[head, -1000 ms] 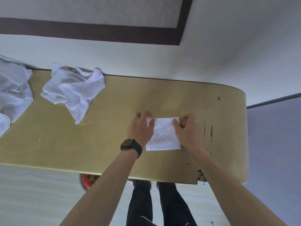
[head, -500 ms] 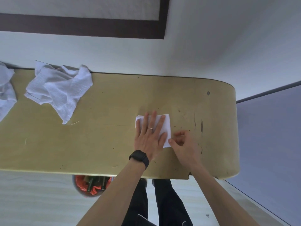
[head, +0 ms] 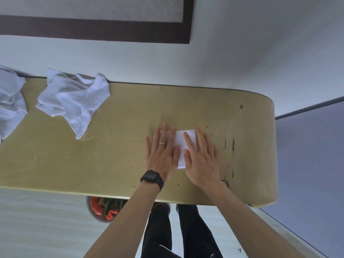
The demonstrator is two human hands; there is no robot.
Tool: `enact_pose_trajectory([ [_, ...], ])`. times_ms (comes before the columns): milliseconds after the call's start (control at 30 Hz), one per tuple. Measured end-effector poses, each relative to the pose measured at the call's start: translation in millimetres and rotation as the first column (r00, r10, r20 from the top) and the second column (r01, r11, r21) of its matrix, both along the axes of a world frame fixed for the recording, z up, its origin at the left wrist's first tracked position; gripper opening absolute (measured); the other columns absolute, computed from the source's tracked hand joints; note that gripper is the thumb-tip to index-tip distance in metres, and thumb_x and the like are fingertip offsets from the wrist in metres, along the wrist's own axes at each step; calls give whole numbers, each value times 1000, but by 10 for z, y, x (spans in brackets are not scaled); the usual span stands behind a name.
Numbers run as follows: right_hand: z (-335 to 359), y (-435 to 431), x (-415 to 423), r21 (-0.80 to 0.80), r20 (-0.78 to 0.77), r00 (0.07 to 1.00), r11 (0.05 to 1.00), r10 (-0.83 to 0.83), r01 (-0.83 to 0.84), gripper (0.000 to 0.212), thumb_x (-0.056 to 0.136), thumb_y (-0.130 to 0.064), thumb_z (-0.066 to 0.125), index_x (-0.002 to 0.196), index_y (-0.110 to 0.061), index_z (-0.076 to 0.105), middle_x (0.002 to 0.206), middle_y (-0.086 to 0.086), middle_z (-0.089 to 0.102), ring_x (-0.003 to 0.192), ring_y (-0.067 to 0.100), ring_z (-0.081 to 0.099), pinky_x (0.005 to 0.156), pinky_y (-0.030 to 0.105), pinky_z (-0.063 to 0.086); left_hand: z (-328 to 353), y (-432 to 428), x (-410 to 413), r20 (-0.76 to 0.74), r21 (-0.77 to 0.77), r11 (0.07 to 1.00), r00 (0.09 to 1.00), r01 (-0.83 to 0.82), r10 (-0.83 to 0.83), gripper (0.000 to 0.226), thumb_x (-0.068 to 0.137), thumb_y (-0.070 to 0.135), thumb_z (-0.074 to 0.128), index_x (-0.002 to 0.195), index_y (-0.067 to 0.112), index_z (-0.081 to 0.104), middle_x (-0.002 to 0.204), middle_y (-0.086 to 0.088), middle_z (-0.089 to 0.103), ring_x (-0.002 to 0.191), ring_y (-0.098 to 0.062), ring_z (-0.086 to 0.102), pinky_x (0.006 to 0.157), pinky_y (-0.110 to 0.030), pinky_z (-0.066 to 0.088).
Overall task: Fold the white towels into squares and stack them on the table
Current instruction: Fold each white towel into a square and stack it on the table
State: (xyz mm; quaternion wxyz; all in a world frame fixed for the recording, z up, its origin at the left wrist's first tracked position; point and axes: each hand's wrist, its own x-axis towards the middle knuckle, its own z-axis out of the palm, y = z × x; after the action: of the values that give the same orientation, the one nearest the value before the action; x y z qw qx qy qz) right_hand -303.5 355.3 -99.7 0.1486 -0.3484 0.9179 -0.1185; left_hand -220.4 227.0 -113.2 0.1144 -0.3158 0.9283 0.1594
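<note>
Lying crumpled at ten o'clock from the hands, one white towel [head: 9,101] is cut off by the frame's left edge. A second crumpled towel [head: 72,101] sits at its three o'clock, just apart from it. Further right on the yellowish table [head: 111,155], the left hand [head: 162,155], wearing a ring [head: 161,143] and a black watch [head: 152,178], presses flat on the folded towel [head: 183,140] with fingers straight and spread. At its three o'clock the right hand [head: 201,159] presses flat likewise, gripping nothing. A strip of the white square shows between them.
</note>
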Motion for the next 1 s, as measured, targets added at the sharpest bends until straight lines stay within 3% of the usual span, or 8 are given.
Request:
enact_pose_trajectory([
  [200,-193,35,-7,109,20,997,991,79,-80,57,103,-46,25,158,-33,15,166,5,9,152,27,9,117,57,20,28,-72,-5,-14,-15,999,999,38,-38,59,101,49,19,157,33,11,165,2,11,151,-21,8,120,-51,3],
  [300,-41,-2,-13,64,50,999,998,-16,13,58,100,-48,34,155,-32,21,162,2,19,148,25,20,116,50,25,120,-20,50,-58,26,969,968,-244,245,61,98,48,35,155,30,21,161,-1,22,143,-26,23,117,-48,21],
  [400,127,-67,-31,-11,179,943,958,-280,286,60,93,-52,52,143,-22,38,141,1,46,126,24,44,103,40,41,270,95,89,4,157,797,807,-584,590,61,93,55,48,142,21,36,147,-8,38,131,-30,35,107,-44,32],
  [600,162,-301,-194,106,427,746,847,-512,521,42,82,-41,68,110,-17,48,102,-4,55,91,21,55,80,39,50,446,87,-123,128,357,574,647,-737,752,42,87,46,64,113,20,43,115,-6,56,113,-27,47,91,-49,47],
  [700,154,-377,-275,107,524,697,850,-489,516,25,74,-24,65,82,-16,43,71,-3,44,60,18,43,50,26,34,453,10,-207,207,410,436,547,-801,811,45,79,42,69,108,19,43,103,-3,61,102,-29,57,84,-49,53],
  [767,189,-413,-340,123,575,659,847,-485,517,23,72,-12,63,68,-15,40,57,-3,37,47,13,33,44,22,25,483,-46,-236,266,429,364,501,-827,823,42,75,37,70,105,17,49,94,-2,63,92,-28,61,79,-45,56],
  [900,233,-402,-430,168,654,591,852,-472,495,10,73,-13,60,68,-10,51,60,1,43,56,18,40,52,28,29,554,-130,-256,325,493,319,512,-809,795,20,76,22,67,88,7,63,84,-4,64,71,-22,59,63,-29,50],
  [1000,216,-361,-424,138,711,549,852,-440,505,12,78,-20,59,78,-9,55,72,2,49,68,20,45,61,33,33,551,-133,-168,252,592,311,537,-744,805,21,78,24,66,91,7,62,92,-3,64,73,-19,57,60,-26,44],
])
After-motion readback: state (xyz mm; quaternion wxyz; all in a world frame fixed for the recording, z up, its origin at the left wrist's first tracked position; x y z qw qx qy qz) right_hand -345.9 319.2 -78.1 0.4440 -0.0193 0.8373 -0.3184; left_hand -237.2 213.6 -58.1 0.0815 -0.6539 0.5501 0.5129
